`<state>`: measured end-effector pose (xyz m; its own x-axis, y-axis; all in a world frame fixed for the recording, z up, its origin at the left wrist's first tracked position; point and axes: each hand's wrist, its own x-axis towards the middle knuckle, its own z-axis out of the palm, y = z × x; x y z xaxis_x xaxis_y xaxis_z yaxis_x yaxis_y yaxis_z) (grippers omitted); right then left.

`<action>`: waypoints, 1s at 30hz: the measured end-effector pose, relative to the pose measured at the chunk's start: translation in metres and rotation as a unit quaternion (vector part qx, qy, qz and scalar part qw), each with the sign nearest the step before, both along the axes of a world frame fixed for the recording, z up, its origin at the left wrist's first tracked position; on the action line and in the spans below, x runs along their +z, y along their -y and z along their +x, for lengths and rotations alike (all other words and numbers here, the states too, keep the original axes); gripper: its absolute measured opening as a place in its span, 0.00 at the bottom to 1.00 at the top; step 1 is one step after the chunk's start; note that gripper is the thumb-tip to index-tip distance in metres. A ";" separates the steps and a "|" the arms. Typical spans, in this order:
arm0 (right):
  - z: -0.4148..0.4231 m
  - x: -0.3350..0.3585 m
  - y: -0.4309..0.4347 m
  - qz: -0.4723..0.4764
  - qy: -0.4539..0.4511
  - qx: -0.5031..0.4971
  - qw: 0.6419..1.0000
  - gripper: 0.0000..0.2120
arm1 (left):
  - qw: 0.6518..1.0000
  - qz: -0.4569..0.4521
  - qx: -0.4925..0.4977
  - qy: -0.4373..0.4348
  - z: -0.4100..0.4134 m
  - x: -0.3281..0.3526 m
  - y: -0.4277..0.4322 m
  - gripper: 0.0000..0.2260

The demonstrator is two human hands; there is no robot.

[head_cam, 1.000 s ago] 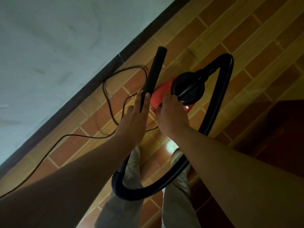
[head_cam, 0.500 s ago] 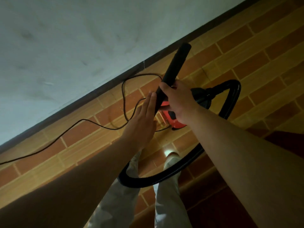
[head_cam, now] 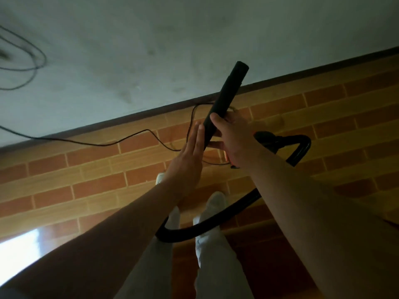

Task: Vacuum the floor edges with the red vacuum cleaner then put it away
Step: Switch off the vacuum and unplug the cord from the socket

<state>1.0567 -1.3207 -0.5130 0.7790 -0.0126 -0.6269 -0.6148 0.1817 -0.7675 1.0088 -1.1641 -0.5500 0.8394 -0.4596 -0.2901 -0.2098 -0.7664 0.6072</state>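
A black hose [head_cam: 216, 225] loops past the feet [head_cam: 214, 200] on the brick-patterned floor [head_cam: 86, 169]. The left hand [head_cam: 185, 167] lies flat, fingers straight, against the black tube [head_cam: 226, 98]; the right hand [head_cam: 235, 134] grips it, hiding most of the red vacuum cleaner [head_cam: 266, 140]. A cable [head_cam: 129, 139] trails along the skirting [head_cam: 129, 117].

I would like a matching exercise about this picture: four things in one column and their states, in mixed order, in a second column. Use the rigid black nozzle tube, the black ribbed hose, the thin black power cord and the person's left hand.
Column 1
1. rigid black nozzle tube
2. black ribbed hose
3. thin black power cord
4. left hand

Column 2
A. lies loose on the brick-pattern floor
B. fingers straight, beside the tube
C. gripped by the right hand
D. bends in a loop past the legs

Pairs: 1-C, 2-D, 3-A, 4-B
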 end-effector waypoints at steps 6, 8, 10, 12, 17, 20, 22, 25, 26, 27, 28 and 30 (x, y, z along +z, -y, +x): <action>0.012 0.037 -0.048 0.000 0.014 0.041 0.999 0.14 | 0.998 -0.009 0.056 0.007 -0.005 0.040 -0.044 0.48; 0.016 0.040 -0.066 0.004 0.021 0.054 0.998 0.13 | 0.998 -0.016 0.066 0.015 -0.004 0.044 -0.062 0.48; 0.020 0.038 -0.087 0.002 0.020 0.062 0.998 0.14 | 0.997 -0.019 0.075 0.021 -0.004 0.044 -0.081 0.48; 0.020 0.035 -0.108 -0.003 0.008 0.071 0.997 0.15 | 0.996 -0.021 0.083 0.021 -0.007 0.041 -0.102 0.49; 0.012 0.028 -0.173 0.003 -0.021 0.096 0.995 0.14 | 0.994 -0.006 0.111 0.011 -0.022 0.037 -0.161 0.47; 0.010 0.029 -0.214 0.000 -0.029 0.109 0.994 0.14 | 0.991 0.000 0.130 0.012 -0.028 0.033 -0.198 0.46; 0.011 0.028 -0.242 -0.006 -0.029 0.124 0.992 0.14 | 0.990 0.006 0.143 0.009 -0.031 0.030 -0.223 0.47; 0.014 0.026 -0.279 -0.018 -0.032 0.148 0.988 0.14 | 0.986 0.007 0.169 0.007 -0.033 0.026 -0.255 0.46; 0.016 0.026 -0.290 -0.020 -0.032 0.155 0.987 0.15 | 0.984 0.005 0.179 0.006 -0.033 0.025 -0.264 0.46; 0.017 0.026 -0.300 -0.022 -0.032 0.163 0.986 0.15 | 0.982 0.001 0.189 0.007 -0.033 0.024 -0.273 0.46; 0.019 0.026 -0.310 -0.029 -0.028 0.172 0.984 0.15 | 0.980 -0.004 0.196 0.011 -0.033 0.024 -0.280 0.46; 0.022 0.028 -0.328 -0.052 -0.015 0.190 0.980 0.16 | 0.977 -0.011 0.210 0.020 -0.034 0.024 -0.291 0.47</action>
